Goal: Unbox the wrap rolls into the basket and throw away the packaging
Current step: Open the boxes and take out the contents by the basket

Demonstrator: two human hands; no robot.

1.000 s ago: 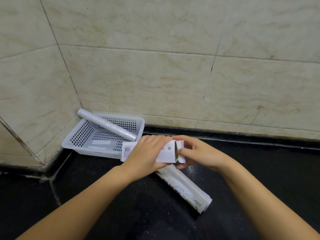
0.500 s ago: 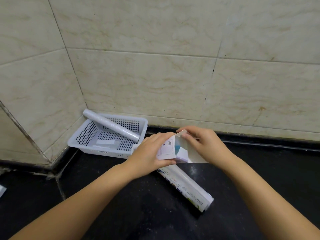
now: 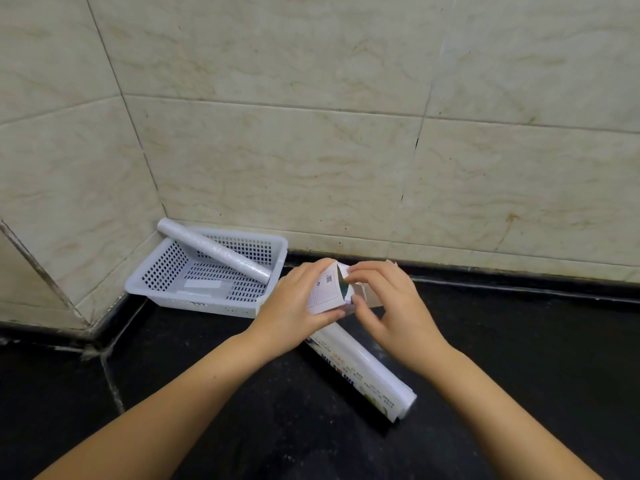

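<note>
My left hand [image 3: 292, 308] grips a white wrap box [image 3: 325, 292] held above the black counter, its end turned toward my right hand. My right hand [image 3: 388, 306] pinches the box's opened end flap, and the dark inside of the box shows. A second printed wrap box [image 3: 363, 368] lies on the counter below my hands, slanting toward the lower right. A white perforated basket [image 3: 166, 271] stands in the corner at left. One bare wrap roll [image 3: 214, 251] leans across it, one end resting on the rim.
Beige tiled walls meet in a corner behind the basket. The black counter [image 3: 519, 358] stretches to the right and toward me. A small white label [image 3: 202, 284] lies flat in the basket's bottom.
The end flap of the held box has come open under my right fingers, and the box has tilted up. The view has shifted, so basket and boxes sit further right.
</note>
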